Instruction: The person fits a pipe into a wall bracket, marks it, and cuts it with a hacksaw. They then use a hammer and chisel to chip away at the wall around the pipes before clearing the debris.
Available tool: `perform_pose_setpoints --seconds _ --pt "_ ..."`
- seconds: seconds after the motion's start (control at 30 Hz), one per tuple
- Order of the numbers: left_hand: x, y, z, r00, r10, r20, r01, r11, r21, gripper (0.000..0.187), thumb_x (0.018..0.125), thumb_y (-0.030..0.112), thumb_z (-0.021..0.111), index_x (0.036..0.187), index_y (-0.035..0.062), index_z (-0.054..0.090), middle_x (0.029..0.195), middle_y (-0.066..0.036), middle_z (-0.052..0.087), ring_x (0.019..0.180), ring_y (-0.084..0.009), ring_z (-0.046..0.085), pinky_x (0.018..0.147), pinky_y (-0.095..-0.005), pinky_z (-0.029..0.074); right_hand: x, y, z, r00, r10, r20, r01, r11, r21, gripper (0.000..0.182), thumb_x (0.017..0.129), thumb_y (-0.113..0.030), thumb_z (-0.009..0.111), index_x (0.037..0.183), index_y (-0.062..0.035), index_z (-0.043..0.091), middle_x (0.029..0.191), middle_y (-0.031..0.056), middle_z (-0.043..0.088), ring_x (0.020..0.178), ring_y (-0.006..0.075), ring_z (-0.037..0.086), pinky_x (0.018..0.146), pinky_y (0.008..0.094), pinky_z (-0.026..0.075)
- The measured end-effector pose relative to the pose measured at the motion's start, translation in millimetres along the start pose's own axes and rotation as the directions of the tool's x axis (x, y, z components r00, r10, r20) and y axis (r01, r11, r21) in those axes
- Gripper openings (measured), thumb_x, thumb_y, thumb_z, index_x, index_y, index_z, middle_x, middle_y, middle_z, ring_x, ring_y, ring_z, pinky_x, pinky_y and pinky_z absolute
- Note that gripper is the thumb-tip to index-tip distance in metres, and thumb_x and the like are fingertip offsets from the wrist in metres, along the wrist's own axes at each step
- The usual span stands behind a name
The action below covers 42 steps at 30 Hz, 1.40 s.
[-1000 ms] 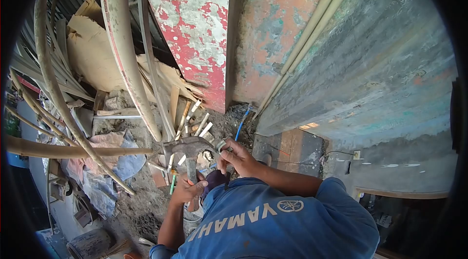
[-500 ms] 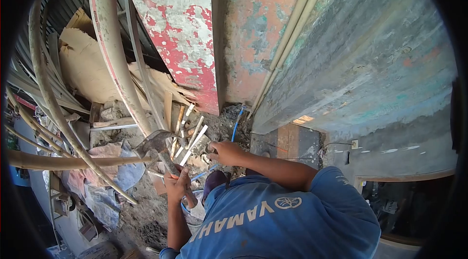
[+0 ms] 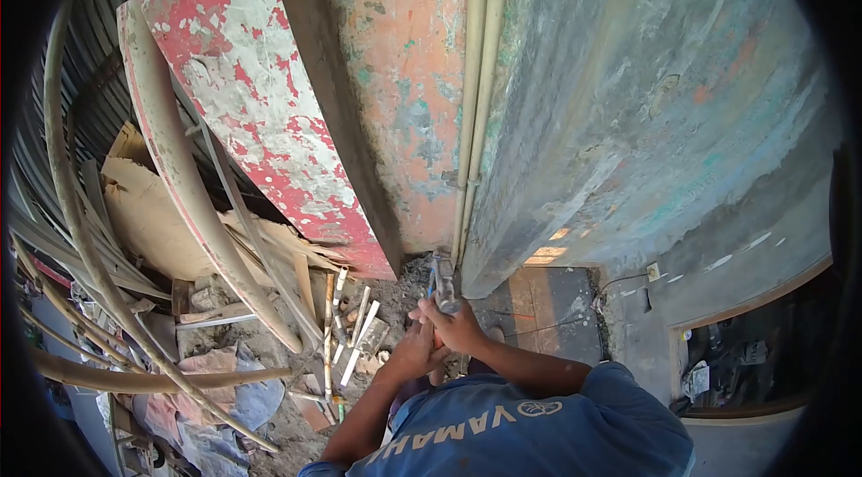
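My left hand (image 3: 411,358) is closed around the handle of a hammer, just above the rubble-strewn ground. My right hand (image 3: 460,330) is pressed up against it, fingers curled round the same handle. The grey metal hammer head (image 3: 445,287) points away from me, toward the foot of the wall. Most of the handle is hidden by my fingers. A thin blue pipe (image 3: 432,276) shows right beside the head, partly covered by it.
Left of my hands lie several loose pipe pieces (image 3: 361,342). A bamboo pole (image 3: 206,381) and a large curved pipe (image 3: 184,181) reach in from the left. Ahead stand a peeling red-and-white pillar (image 3: 260,100) and two vertical pipes (image 3: 476,91); a grey wall (image 3: 611,118) rises on the right.
The hammer has moved from the left to in front of me, and its head now points forward. My hands, apart before, have come together on it. My view has tilted up.
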State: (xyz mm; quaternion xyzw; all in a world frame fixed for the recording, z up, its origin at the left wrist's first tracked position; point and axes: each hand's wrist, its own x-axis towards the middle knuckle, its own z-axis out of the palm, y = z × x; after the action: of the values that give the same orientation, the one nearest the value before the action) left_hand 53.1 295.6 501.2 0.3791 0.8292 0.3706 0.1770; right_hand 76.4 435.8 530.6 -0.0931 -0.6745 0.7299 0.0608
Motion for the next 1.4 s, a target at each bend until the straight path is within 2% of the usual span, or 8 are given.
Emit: perform_pose_setpoints --seconds 0.03,0.1,0.17,0.43,0.57,0.67,0.87,1.4 --pt "17 -2 -14 0.936 0.352 -0.001 -0.349 0.929 0.126 0.053 0.078 0.033 0.075 0.111 -0.0053 0.057 0.104 -0.025 0.063 0.104 -0.0405 0.057 0.088 -0.0465 0.047 -4 -12 -19 0.996 -0.012 -0.087 0.020 0.996 0.087 0.019 0.092 -0.020 0.062 0.087 -0.0027 0.055 0.068 0.0037 0.058 0.063 0.0148 0.060 0.061 0.0296 0.049" --pt "67 -26 -37 0.959 0.235 0.159 -0.214 0.967 -0.136 0.044 0.077 0.032 0.076 0.104 -0.0024 0.065 0.103 -0.023 0.064 0.104 -0.0397 0.059 0.090 -0.0433 0.047 -20 -27 -68 0.970 0.007 -0.245 0.022 0.993 0.117 0.020 0.092 -0.017 0.062 0.079 -0.0042 0.054 0.063 0.0021 0.056 0.056 0.0120 0.056 0.054 0.0285 0.046" --pt "133 -39 -50 0.999 0.006 -0.042 -0.007 1.000 -0.025 0.036 0.077 0.025 0.076 0.099 -0.0014 0.066 0.094 -0.019 0.068 0.089 -0.0324 0.066 0.078 -0.0384 0.052 -45 -42 -116 0.908 -0.033 -0.417 -0.017 0.993 -0.115 0.020 0.092 -0.014 0.061 0.076 -0.0052 0.053 0.062 0.0014 0.054 0.051 0.0104 0.051 0.047 0.0265 0.041" --pt "390 -52 -19 0.951 -0.062 -0.304 0.075 0.997 0.031 0.048 0.069 0.013 0.078 0.110 -0.0024 0.057 0.109 -0.022 0.063 0.103 -0.0395 0.059 0.089 -0.0449 0.048 -158 -13 -220 0.637 0.036 -0.770 -0.157 0.984 -0.083 0.012 0.091 -0.008 0.058 0.085 -0.0061 0.048 0.060 0.0006 0.049 0.048 0.0087 0.048 0.044 0.0245 0.038" --pt "407 -48 -7 0.904 -0.170 -0.393 0.173 0.985 -0.030 0.043 0.068 0.012 0.078 0.103 -0.0012 0.056 0.098 -0.021 0.064 0.094 -0.0385 0.062 0.082 -0.0450 0.050 -205 13 -233 0.573 0.109 -0.813 -0.292 0.953 -0.078 0.014 0.091 -0.010 0.057 0.083 -0.0068 0.046 0.058 0.0006 0.047 0.047 0.0095 0.047 0.044 0.0255 0.037" --pt "409 -72 -9 0.917 0.011 -0.400 -0.045 0.996 -0.075 0.041 0.067 0.012 0.077 0.099 0.0012 0.053 0.080 -0.019 0.062 0.078 -0.0370 0.062 0.070 -0.0439 0.048 -204 16 -232 0.558 0.156 -0.815 -0.303 0.953 -0.026 0.013 0.090 -0.009 0.057 0.083 -0.0069 0.047 0.058 0.0006 0.047 0.048 0.0100 0.048 0.044 0.0261 0.038" --pt "400 -72 -4 0.852 0.033 -0.522 -0.110 0.987 -0.116 0.034 0.070 0.010 0.069 0.099 0.0020 0.055 0.087 -0.020 0.062 0.082 -0.0382 0.061 0.072 -0.0454 0.048 -178 22 -236 0.613 0.195 -0.766 -0.343 0.939 -0.036 0.011 0.088 -0.004 0.058 0.085 -0.0067 0.048 0.063 0.0014 0.051 0.049 0.0101 0.050 0.044 0.0256 0.039" --pt "407 -55 10 0.678 -0.099 -0.728 0.210 0.976 0.063 0.038 0.065 0.019 0.075 0.092 0.0037 0.052 0.091 -0.013 0.055 0.089 -0.0358 0.055 0.076 -0.0462 0.047 -202 28 -243 0.560 0.221 -0.798 -0.513 0.849 -0.125 0.013 0.072 0.006 0.057 0.083 -0.0007 0.054 0.069 0.0050 0.056 0.056 0.0129 0.055 0.051 0.0279 0.045"
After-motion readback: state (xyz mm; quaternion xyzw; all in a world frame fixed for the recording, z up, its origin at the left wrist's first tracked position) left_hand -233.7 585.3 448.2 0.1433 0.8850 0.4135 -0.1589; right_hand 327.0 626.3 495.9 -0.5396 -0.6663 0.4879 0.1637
